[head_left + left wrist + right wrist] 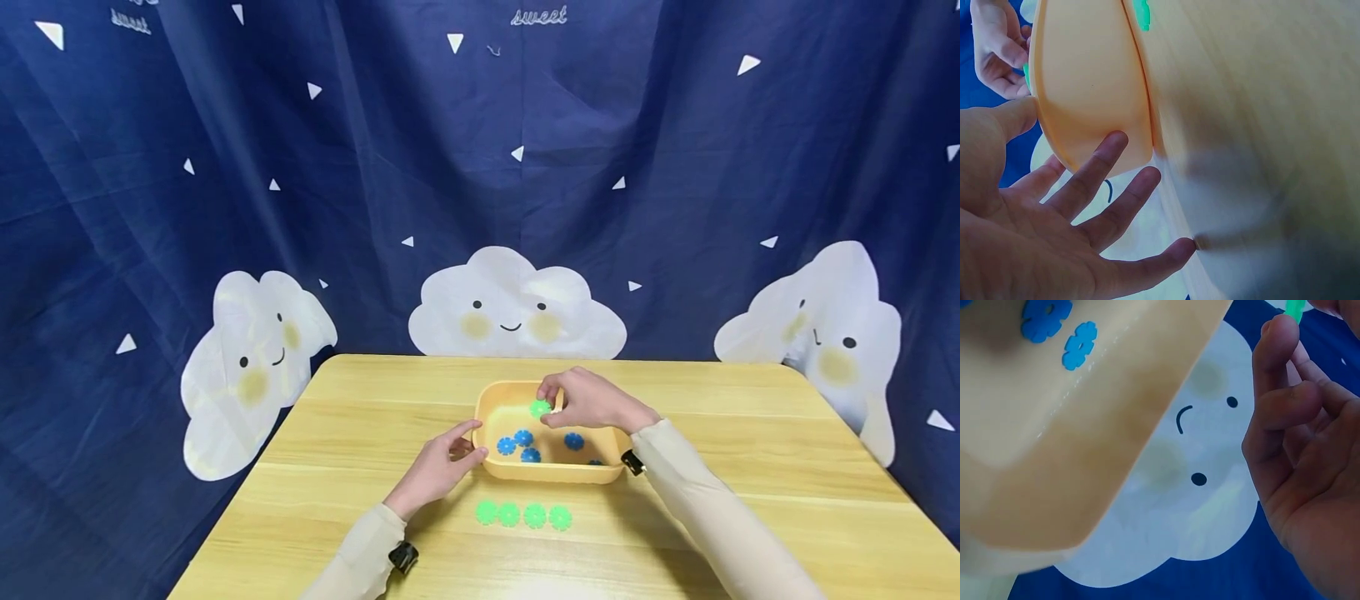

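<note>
A yellow-orange plastic basket (555, 472) stands on the table with several blue snowflake discs (573, 441) inside. My left hand (438, 468) rests against its left end, the thumb at the rim and the other fingers spread and fairly straight, as the left wrist view shows. Over the basket's far side, my right hand (588, 400) pinches a green snowflake disc (539, 408) between thumb and fingertips. Only an edge of this green disc (1295, 309) shows in the right wrist view. In front of the basket, several green snowflake discs (535, 516) lie in a row.
The light wooden table (360, 417) runs back to a dark blue curtain (375, 167) printed with white clouds and triangles. Both forearms wear light sleeves and black wrist straps. Part of the basket's inside is hidden by its near wall and my right hand.
</note>
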A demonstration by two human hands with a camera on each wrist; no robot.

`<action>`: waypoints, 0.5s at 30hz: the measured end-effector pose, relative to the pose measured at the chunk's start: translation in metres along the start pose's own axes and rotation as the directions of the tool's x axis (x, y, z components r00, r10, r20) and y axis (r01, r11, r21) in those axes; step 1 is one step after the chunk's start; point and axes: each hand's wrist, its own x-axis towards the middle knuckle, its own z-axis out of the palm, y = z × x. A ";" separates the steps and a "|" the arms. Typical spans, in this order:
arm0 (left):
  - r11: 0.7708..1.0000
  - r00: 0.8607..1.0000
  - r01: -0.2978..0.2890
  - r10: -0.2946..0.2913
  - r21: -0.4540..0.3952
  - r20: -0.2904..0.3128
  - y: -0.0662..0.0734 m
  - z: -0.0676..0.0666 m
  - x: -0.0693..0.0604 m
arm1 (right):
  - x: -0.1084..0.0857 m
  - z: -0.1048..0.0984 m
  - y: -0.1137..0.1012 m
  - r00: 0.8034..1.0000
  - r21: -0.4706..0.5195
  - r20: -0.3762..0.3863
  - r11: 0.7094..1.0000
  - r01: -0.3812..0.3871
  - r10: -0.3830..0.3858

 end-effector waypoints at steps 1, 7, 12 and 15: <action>1.000 1.000 0.004 -0.004 0.001 0.000 0.000 0.000 0.000 | -0.001 -0.001 0.000 1.000 -0.002 -0.003 1.000 0.002 -0.002; 1.000 1.000 0.001 -0.001 0.005 -0.002 -0.001 0.000 0.001 | -0.010 -0.005 -0.001 1.000 -0.008 -0.025 1.000 0.016 -0.016; 1.000 1.000 -0.002 0.002 0.011 -0.004 -0.001 0.000 0.001 | -0.017 -0.005 -0.001 0.999 -0.017 -0.047 1.000 0.019 -0.020; 1.000 1.000 -0.006 0.007 0.014 -0.003 -0.002 0.000 0.002 | -0.021 -0.004 -0.002 0.998 -0.016 -0.057 1.000 0.018 -0.019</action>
